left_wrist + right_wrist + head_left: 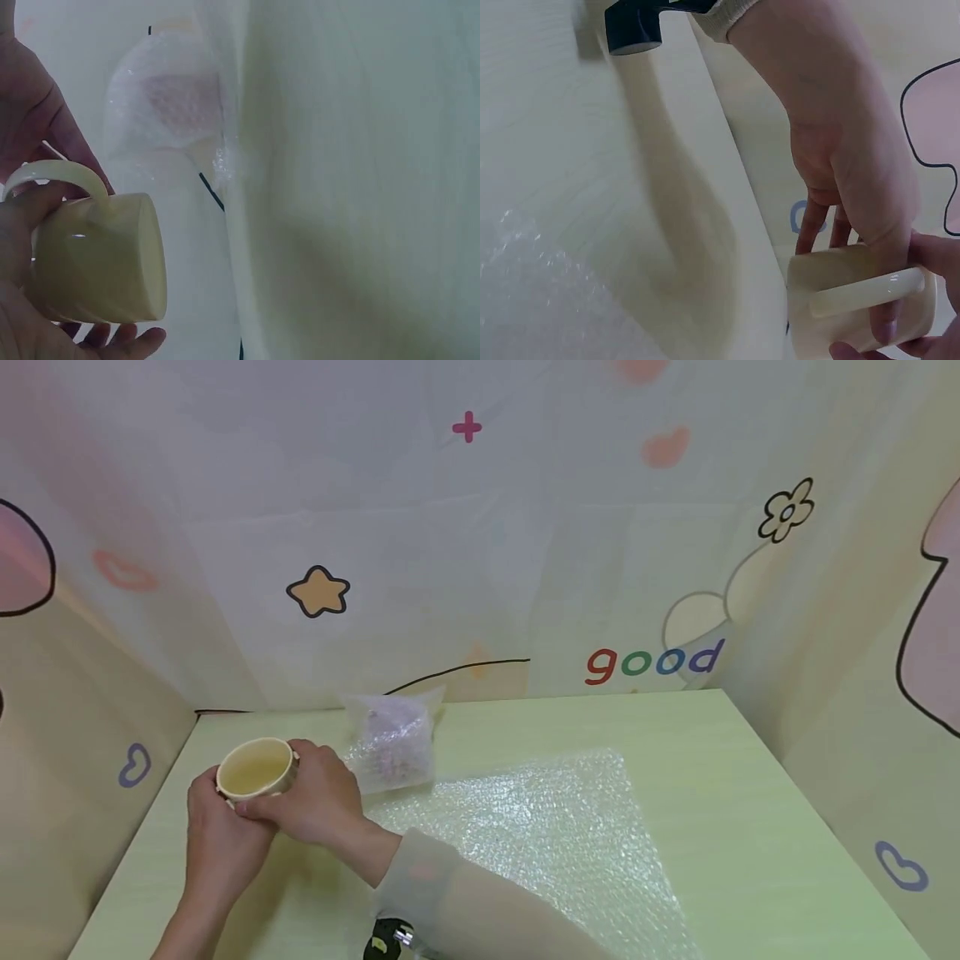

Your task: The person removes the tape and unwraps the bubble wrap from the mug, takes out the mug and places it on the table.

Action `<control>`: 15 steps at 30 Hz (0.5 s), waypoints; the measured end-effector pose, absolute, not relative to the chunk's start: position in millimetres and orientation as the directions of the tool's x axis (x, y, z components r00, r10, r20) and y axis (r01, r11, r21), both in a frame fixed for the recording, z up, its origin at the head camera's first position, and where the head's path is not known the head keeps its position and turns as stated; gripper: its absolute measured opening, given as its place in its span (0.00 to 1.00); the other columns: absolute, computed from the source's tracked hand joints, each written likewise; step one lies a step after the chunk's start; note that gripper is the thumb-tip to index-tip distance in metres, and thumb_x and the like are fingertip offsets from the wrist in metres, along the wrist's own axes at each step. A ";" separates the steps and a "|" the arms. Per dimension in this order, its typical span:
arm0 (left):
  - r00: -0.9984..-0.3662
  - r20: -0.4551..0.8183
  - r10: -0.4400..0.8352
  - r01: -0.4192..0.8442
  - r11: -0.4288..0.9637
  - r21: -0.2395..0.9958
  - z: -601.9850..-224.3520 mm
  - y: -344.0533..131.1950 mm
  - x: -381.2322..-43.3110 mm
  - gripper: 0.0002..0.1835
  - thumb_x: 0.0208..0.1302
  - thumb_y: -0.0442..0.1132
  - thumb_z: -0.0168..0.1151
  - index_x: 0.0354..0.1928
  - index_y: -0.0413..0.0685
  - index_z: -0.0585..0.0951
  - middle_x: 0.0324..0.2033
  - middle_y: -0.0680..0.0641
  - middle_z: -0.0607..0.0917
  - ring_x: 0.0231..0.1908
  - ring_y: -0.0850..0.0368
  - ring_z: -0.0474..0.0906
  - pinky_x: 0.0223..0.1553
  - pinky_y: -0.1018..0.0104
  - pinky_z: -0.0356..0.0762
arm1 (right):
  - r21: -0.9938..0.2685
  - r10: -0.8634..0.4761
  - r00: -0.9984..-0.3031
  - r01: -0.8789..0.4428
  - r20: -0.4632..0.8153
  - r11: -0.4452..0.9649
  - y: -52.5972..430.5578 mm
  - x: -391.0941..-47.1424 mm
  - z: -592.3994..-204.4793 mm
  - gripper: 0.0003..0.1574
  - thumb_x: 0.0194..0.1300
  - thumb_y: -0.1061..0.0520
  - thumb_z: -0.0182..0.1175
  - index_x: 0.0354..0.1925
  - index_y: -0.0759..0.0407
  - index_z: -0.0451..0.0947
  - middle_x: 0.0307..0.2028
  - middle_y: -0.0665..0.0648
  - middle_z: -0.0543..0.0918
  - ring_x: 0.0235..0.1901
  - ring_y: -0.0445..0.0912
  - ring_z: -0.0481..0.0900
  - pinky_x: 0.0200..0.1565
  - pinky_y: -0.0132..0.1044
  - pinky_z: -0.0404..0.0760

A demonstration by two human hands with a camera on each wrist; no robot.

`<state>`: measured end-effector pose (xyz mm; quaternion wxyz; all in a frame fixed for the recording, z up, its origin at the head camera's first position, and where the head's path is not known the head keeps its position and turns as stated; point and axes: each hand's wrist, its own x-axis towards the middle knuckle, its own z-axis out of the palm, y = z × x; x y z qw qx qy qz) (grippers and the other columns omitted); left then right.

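Note:
A pale yellow mug (257, 768) is raised above the left part of the table, its mouth facing up toward the head view. My left hand (228, 843) grips it from the near left side, with the thumb through the handle (866, 292) in the right wrist view. On the other side my right hand (322, 793) also holds the mug, its thumb and fingers spread around the wall near the rim. The left wrist view shows the mug's outer wall (97, 262) and base edge, with fingers curled beneath it.
A sheet of bubble wrap (525, 835) lies flat across the middle of the table (750, 827). Behind it, near the back edge, stands a bubble-wrapped package (396, 739) with something pinkish inside. Printed cloth walls border the table on the back and both sides.

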<state>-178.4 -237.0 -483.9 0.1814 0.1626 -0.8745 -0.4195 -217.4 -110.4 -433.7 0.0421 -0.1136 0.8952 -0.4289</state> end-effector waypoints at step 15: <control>-0.890 0.222 -0.398 -0.117 0.671 0.732 -500.3 -265.1 -199.6 0.36 0.59 0.31 0.64 0.68 0.27 0.64 0.61 0.27 0.72 0.57 0.29 0.74 0.51 0.38 0.73 | -0.774 -0.171 -0.985 -0.136 0.037 0.618 -135.5 -226.4 -451.8 0.47 0.48 0.36 0.80 0.65 0.43 0.76 0.44 0.47 0.80 0.39 0.38 0.77 0.37 0.29 0.73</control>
